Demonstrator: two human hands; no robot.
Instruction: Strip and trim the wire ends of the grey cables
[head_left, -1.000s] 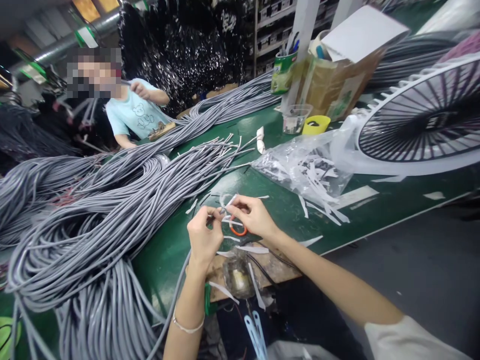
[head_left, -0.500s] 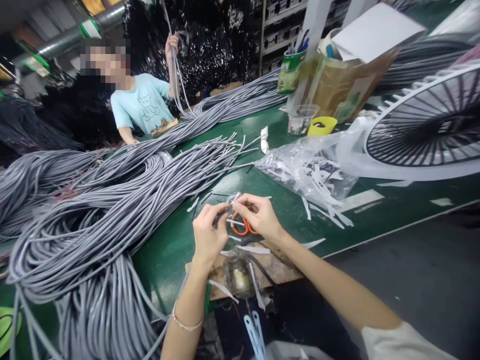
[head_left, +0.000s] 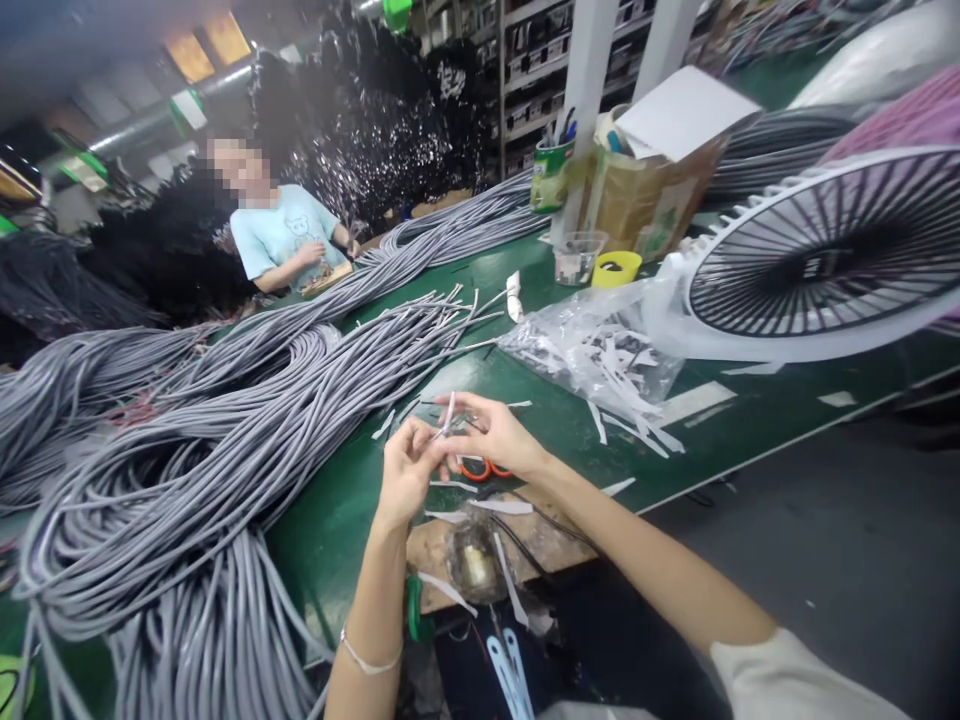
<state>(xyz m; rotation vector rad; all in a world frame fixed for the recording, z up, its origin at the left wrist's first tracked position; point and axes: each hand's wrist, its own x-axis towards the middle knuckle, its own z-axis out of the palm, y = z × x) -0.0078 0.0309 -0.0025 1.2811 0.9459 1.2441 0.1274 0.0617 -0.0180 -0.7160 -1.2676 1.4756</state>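
Observation:
My left hand [head_left: 405,470] is closed, its fingertips pinching a thin pale strip [head_left: 450,412] that sticks up between the hands. Whether this is a cable end or a cut strip, I cannot tell. From the right, my right hand [head_left: 496,436] meets it, thumb and fingers curled around the same spot and its thumb close to the left fingertips. Partly hidden beneath the right hand lie scissors with orange handles [head_left: 476,468]. White strips [head_left: 501,507] are scattered just below the hands.
Bundled grey cables [head_left: 225,450] cover the left of the green table [head_left: 540,390]. To the right are a plastic bag of white strips [head_left: 600,345], a fan [head_left: 817,260], a yellow cup [head_left: 616,268] and a carton [head_left: 645,190]. Across the table sits a co-worker [head_left: 285,235].
My right hand's fingers have spread over the joint between the hands, and the pale strip now stands up there. The co-worker's raised hand has come down, releasing the lifted cables.

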